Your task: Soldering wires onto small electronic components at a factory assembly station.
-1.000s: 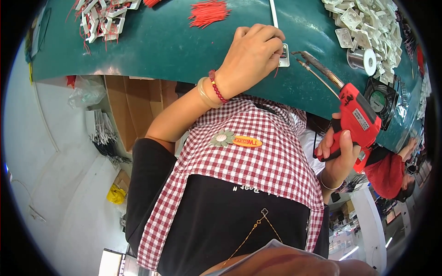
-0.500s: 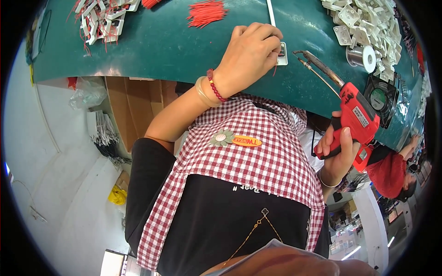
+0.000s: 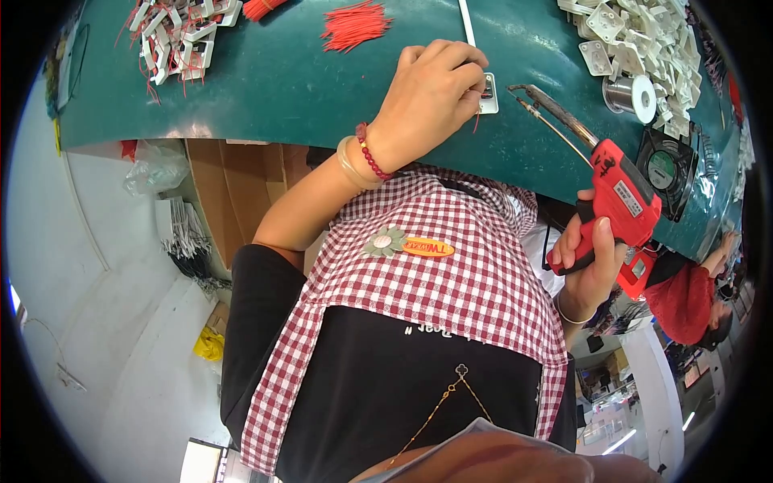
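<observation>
My left hand point(image 3: 435, 97) is closed over the left side of a small white plastic housing point(image 3: 492, 103) on the green bench top. The fingertips cover part of the housing, and a short red wire end point(image 3: 477, 122) pokes out beneath them. A thin white strip point(image 3: 467, 22) runs from behind the fingers toward the far edge. In my right hand point(image 3: 592, 258) is a red soldering gun point(image 3: 626, 193), gripped by its handle. Its dark tip point(image 3: 515, 88) and thin feed tube point left, a short gap to the right of the housing.
A solder wire spool point(image 3: 630, 97) and a black fan point(image 3: 667, 171) stand on the right, beside a heap of white plastic housings point(image 3: 644, 48). Cut red wires point(image 3: 354, 26) lie at the back; wired housings point(image 3: 181, 40) are piled far left. Another person point(image 3: 684, 298) sits at right.
The whole view has shifted slightly. Both hands keep nearly the same pose, and the soldering gun's tip stays just right of the housing.
</observation>
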Motion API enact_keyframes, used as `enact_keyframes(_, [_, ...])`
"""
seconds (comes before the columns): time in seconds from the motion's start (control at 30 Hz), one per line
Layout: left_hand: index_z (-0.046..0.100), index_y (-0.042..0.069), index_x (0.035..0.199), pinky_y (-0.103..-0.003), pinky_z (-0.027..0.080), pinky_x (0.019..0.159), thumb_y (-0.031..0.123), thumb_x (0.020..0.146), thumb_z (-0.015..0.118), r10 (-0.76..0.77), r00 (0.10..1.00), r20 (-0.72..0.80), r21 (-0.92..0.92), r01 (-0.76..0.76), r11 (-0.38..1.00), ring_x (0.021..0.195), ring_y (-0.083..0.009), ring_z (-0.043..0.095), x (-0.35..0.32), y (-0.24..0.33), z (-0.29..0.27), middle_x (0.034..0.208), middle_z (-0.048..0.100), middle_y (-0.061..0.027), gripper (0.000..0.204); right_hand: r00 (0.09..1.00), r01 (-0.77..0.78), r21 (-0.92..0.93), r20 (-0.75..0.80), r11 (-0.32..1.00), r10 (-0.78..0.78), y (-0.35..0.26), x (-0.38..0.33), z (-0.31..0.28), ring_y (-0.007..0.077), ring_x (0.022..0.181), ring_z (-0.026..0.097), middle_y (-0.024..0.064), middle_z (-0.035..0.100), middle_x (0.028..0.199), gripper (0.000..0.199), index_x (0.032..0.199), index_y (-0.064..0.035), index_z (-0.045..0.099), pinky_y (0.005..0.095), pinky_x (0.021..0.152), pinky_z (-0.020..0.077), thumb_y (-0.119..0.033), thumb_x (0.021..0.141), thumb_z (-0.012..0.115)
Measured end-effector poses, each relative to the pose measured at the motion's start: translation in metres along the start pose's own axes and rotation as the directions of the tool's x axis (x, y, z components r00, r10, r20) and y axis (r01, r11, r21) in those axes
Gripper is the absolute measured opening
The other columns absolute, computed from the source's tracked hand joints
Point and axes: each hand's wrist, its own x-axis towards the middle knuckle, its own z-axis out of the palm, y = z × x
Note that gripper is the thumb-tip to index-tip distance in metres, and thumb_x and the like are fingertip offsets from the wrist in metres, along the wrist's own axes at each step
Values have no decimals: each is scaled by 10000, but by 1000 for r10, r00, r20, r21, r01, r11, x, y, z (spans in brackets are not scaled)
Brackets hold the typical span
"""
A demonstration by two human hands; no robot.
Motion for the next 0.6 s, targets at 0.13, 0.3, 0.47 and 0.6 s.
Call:
enact_keyframes(0.13, [596, 75, 755, -350, 379, 832, 78, 738, 650, 9, 1000, -6, 0, -9, 1000, 964, -195, 558, 2, 0, 1, 1042, 613, 7, 57, 1000, -1, -3, -20, 1000, 1, 1, -1, 0, 78, 416, 413, 46, 476, 597, 398, 1154, 68, 476, 225, 416, 375, -273, 950, 450])
enact_keyframes(0.3, [597, 73, 752, -351, 382, 831, 72, 740, 644, 7, 1000, -5, 5, -7, 1000, 960, -195, 561, 3, 1, 0, 1032, 616, 6, 48, 999, -9, 8, -41, 1000, 9, 2, 1, -1, 80, 411, 412, 46, 478, 594, 403, 1150, 66, 480, 226, 410, 372, -281, 945, 457])
enact_keyframes(0.47, [595, 72, 752, -351, 382, 829, 70, 743, 638, 11, 1000, 1, 13, -11, 1000, 955, -196, 562, 3, 2, -1, 1031, 616, 5, 44, 1000, 7, 30, -21, 1000, -7, 5, 1, -5, 85, 405, 413, 48, 480, 592, 402, 1151, 62, 480, 230, 405, 376, -282, 943, 466])
enact_keyframes(0.6, [589, 76, 776, -353, 382, 829, 73, 744, 638, 18, 999, 31, 44, -19, 999, 950, -199, 561, 4, 3, -4, 1053, 603, -3, 58, 999, 5, 59, -32, 998, -3, 7, 2, -7, 87, 403, 413, 49, 475, 591, 398, 1153, 59, 473, 231, 403, 378, -281, 946, 469])
